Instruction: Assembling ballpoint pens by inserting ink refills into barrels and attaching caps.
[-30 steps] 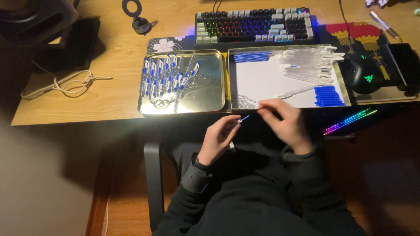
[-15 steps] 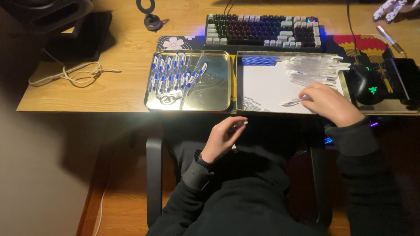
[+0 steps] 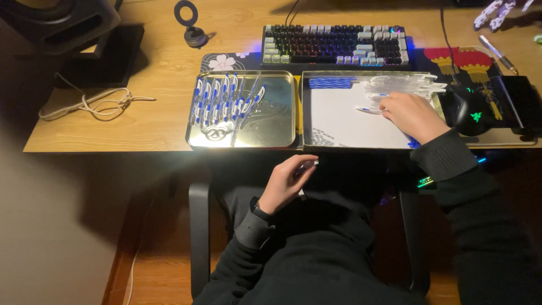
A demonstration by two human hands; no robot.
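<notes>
Two shallow metal trays lie side by side on the wooden desk. The left tray (image 3: 276, 133) holds a row of several assembled blue-and-white pens (image 3: 223, 101). The right tray (image 3: 333, 121) has a pile of clear pen barrels (image 3: 403, 85) at its far right and blue parts (image 3: 330, 83) at its far left corner. My right hand (image 3: 412, 116) rests in the right tray, fingers on a clear barrel (image 3: 367, 109). My left hand (image 3: 288, 183) hovers below the desk edge over my lap, closed around a small dark pen part (image 3: 307, 166).
A backlit keyboard (image 3: 333, 42) sits behind the trays. A black mouse (image 3: 468, 110) lies right of the right tray. A coiled white cable (image 3: 99, 101) lies at the left; a dark box (image 3: 68, 20) stands at the far left corner. Chair arms flank my lap.
My right hand left the spot in front of my chest and reached up into the right tray, onto the clear barrels. My left hand stayed low over my lap with its part.
</notes>
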